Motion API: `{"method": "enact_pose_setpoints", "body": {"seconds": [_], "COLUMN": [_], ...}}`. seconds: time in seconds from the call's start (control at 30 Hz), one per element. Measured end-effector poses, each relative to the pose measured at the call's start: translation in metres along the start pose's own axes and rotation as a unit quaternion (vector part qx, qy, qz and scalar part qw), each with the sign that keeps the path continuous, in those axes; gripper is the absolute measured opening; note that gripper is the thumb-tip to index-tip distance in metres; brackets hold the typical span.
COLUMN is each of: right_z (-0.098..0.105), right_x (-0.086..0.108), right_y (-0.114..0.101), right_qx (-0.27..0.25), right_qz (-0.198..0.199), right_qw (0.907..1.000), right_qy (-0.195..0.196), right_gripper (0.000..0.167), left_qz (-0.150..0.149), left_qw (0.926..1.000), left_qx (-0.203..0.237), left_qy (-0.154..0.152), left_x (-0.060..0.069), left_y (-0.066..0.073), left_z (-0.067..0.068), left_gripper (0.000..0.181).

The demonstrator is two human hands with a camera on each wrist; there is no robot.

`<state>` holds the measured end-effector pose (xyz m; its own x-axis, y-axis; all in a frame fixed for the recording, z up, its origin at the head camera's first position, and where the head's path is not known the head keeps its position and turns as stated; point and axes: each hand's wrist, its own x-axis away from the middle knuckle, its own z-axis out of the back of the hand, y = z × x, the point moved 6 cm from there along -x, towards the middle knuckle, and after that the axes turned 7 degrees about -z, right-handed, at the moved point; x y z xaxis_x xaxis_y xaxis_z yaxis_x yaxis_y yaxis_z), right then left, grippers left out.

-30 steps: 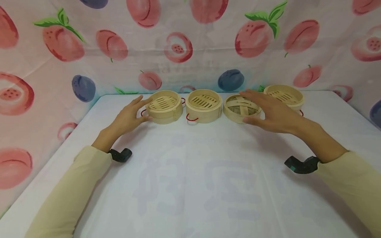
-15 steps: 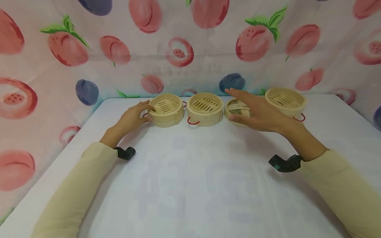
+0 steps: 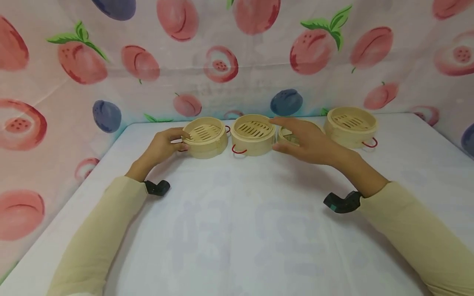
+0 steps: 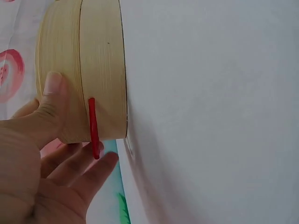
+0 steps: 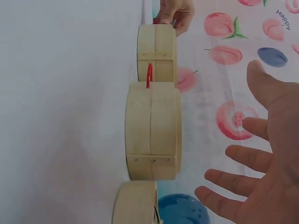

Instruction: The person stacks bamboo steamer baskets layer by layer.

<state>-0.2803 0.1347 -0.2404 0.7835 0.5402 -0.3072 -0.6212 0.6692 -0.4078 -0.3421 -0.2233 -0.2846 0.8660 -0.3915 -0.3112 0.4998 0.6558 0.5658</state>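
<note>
My left hand (image 3: pixel 163 145) pinches the near left edge of the leftmost bamboo steamer basket (image 3: pixel 206 149). In the left wrist view its thumb presses the bamboo wall (image 4: pixel 105 56), beside a red loop handle (image 4: pixel 94 126), while the lower fingers spread free. A second bamboo steamer basket (image 3: pixel 254 147) stands just right of the first, with a slatted floor and red handles. My right hand (image 3: pixel 312 142), thumb and fingers apart and holding nothing, hovers at that basket's right side. It partly covers the woven steamer lid (image 3: pixel 289 136) on the table.
A further steamer basket (image 3: pixel 352 135) with a red handle stands at the right end of the row. The row sits at the back of the white-covered table (image 3: pixel 229 230), before a fruit-print cloth (image 3: pixel 252 57).
My right hand has moved left, from over the lid toward the second basket. My left hand has closed from beside the leftmost basket onto its edge. The camera view has shifted slightly.
</note>
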Motion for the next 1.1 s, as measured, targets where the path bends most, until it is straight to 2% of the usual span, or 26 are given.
{"method": "enact_pose_setpoints", "body": {"seconds": [0.13, 0.27, 0.5, 0.77, 1.1], "right_z": [-0.008, -0.011, -0.008, -0.006, -0.005], "right_x": [-0.003, -0.007, -0.009, -0.009, -0.01], "right_y": [-0.001, -0.004, -0.01, -0.008, -0.009], "right_qx": [-0.005, -0.03, -0.07, -0.1, -0.102], "right_qz": [-0.002, -0.008, -0.005, -0.017, 0.0], "right_qw": [1.0, 0.9995, 0.9974, 0.9946, 0.9942], "right_qy": [0.002, 0.007, 0.015, 0.023, 0.032], "right_gripper": [0.066, 0.066, 0.063, 0.062, 0.06], "left_qz": [-0.001, 0.004, 0.0, -0.015, -0.02], "left_qw": [0.9996, 0.9986, 0.9931, 0.9905, 0.9879], "left_qx": [0.011, 0.035, 0.087, 0.117, 0.141], "left_qy": [0.028, 0.039, 0.078, 0.072, 0.061], "left_x": [0.002, 0.007, 0.022, 0.029, 0.03], "left_y": [0.003, 0.008, 0.025, 0.045, 0.057], "left_z": [0.002, 0.008, 0.022, 0.027, 0.024], "left_gripper": [0.028, 0.028, 0.026, 0.023, 0.025]}}
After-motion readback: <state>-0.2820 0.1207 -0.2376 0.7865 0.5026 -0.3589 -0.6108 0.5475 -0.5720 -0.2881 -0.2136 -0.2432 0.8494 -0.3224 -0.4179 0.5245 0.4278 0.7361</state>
